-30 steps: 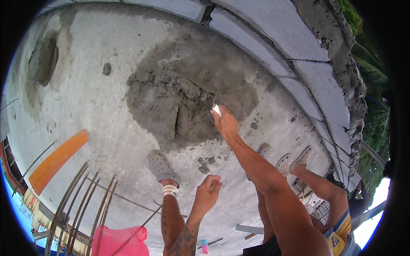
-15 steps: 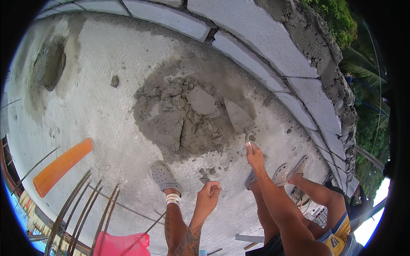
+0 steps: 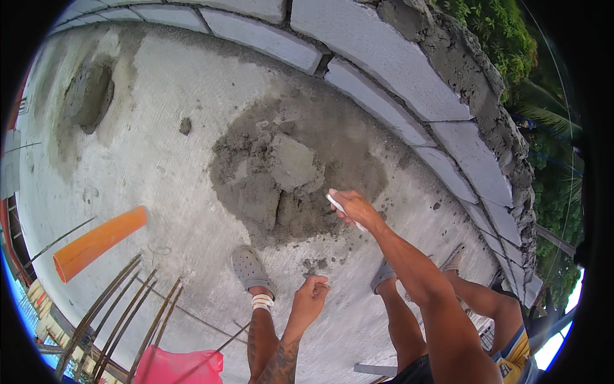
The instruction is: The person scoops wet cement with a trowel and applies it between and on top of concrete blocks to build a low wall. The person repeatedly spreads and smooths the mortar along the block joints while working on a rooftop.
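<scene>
Concrete floor (image 3: 173, 160) meets a block wall (image 3: 384, 115) curving from eleven to three o'clock. Wet mortar (image 3: 275, 173) sits central, a grey shoe (image 3: 249, 267) at its seven. The hands are apart: the right hand (image 3: 354, 206), at four, clamps a white handle (image 3: 334, 203); the left hand (image 3: 311, 299), near six, curls, contents unclear. Loosened grip could flick mortar shoeward. Wall edge limits two; room looks wider toward ten.

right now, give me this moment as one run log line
right hand: closed on white handle by mortar heap | left hand: half curled above concrete floor | around: orange pipe, grey block wall
</scene>
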A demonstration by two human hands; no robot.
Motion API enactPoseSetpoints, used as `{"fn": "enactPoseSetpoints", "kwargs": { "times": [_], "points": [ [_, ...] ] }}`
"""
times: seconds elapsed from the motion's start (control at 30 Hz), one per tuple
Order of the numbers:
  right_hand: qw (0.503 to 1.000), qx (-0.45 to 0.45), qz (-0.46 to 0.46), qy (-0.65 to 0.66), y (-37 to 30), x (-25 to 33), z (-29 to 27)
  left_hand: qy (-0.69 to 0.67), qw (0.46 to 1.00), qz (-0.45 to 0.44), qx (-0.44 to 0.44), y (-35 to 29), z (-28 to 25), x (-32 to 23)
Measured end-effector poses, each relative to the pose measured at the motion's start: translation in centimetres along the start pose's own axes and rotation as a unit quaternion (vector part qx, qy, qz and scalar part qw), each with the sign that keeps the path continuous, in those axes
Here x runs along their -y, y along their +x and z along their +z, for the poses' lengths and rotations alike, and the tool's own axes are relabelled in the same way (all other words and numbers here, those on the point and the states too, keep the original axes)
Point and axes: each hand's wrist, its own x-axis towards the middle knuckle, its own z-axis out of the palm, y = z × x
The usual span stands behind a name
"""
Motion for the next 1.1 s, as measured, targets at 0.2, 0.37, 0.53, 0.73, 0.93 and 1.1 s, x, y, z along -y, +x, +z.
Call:
{"fn": "enactPoseSetpoints", "kwargs": {
  "times": [0.2,0.37,0.53,0.73,0.93,1.1],
  "points": [
    [0.992,0.071,-0.015,-0.107,-8.9,11.0,-0.5,-0.013,0.999,0.032,-0.023,1.0,-1.4,1.9],
    [0.986,0.085,-0.076,-0.122,-13.6,23.7,-3.9,-0.026,0.998,0.038,-0.033,1.5,-1.9,1.8],
    [0.96,-0.032,-0.204,-0.19,-17.4,38.3,-6.3,-0.014,0.998,0.057,-0.028,1.4,-2.3,0.4],
    [0.644,-0.457,-0.368,-0.491,-12.4,45.2,-5.1,-0.055,0.996,0.055,-0.043,1.5,-3.3,0.4],
    [0.68,-0.477,-0.34,-0.44,-13.8,38.2,-1.8,-0.121,0.99,0.058,-0.054,1.7,-3.8,0.8],
    [0.751,-0.463,-0.412,-0.226,-14.5,33.9,2.6,-0.106,0.99,0.067,-0.061,1.6,-3.0,1.2]
  ]
}}
